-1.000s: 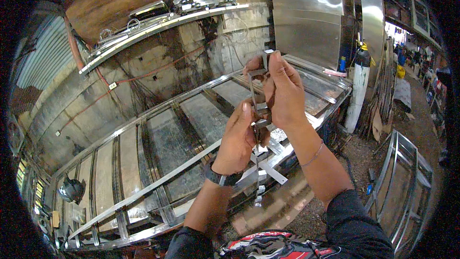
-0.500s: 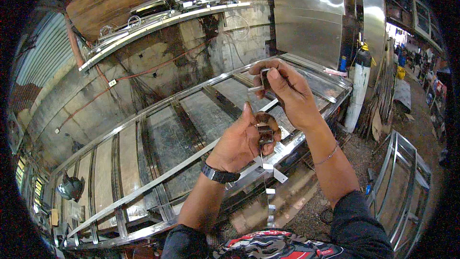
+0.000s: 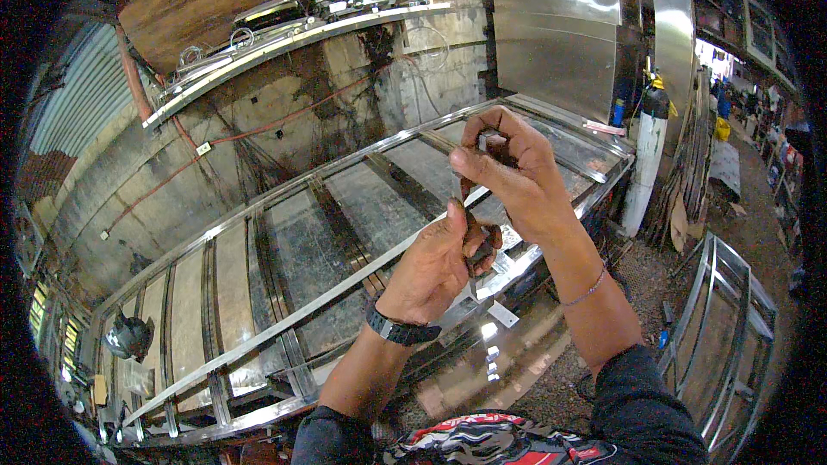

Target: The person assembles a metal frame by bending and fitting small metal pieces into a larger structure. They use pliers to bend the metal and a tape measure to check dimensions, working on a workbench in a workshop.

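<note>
Both hands are raised close together over the near side of a long metal frame [image 3: 258,336]. My left hand [image 3: 426,271], thumb up and fingers curled, grips a thin, bent metal strip [image 3: 474,287] whose lower part hangs beneath the fist. Just above and to the right, my right hand [image 3: 517,168] is closed, thumb and fingers pinching the strip's upper end, mostly hidden in the fingers. Several bright patches show under the left hand, seemingly along the strip. A small pale flat plate [image 3: 498,315] is visible below the hands.
The frame's dark crossbars [image 3: 332,215] lie over sheet panels. A dark helmet [image 3: 129,337] rests at its left end. A gas cylinder [image 3: 644,164] stands at the right, and another metal frame [image 3: 711,344] leans at the lower right. A loaded shelf [image 3: 293,39] runs along the wall.
My right hand has turned and its fingers have drawn in, covering the bent strip end that showed before. My left hand has turned slightly; the hanging strip has shifted and shows less.
</note>
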Motion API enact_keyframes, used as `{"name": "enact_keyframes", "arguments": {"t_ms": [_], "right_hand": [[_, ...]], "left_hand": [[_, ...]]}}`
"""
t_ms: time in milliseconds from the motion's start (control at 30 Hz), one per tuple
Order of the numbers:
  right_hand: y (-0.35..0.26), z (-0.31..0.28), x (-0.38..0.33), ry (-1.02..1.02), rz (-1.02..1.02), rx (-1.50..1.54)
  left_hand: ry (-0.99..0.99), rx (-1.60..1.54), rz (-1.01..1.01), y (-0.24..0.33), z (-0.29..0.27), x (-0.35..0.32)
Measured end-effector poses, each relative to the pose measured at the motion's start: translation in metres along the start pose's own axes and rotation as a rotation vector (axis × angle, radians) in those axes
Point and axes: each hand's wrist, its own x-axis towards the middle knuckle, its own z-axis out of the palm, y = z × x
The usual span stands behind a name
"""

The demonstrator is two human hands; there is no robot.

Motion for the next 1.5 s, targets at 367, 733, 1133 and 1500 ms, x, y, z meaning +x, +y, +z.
{"name": "enact_keyframes", "arguments": {"t_ms": [367,733,1133,1500], "right_hand": [[0.001,0.005,-0.004,0.023,0.074,0.116],[-0.003,0.003,-0.008,0.061,0.124,0.111],[0.063,-0.013,-0.073,-0.050,0.124,0.269],[0.078,0.013,-0.114,-0.008,0.394,0.206]], "left_hand": [[0.126,-0.039,0.027,0.004,0.003,-0.006],[0.020,-0.030,0.042,0.005,0.003,-0.005],[-0.108,-0.074,0.184,0.027,0.004,-0.002],[0.051,0.218,0.445,0.038,-0.002,0.022]]}}
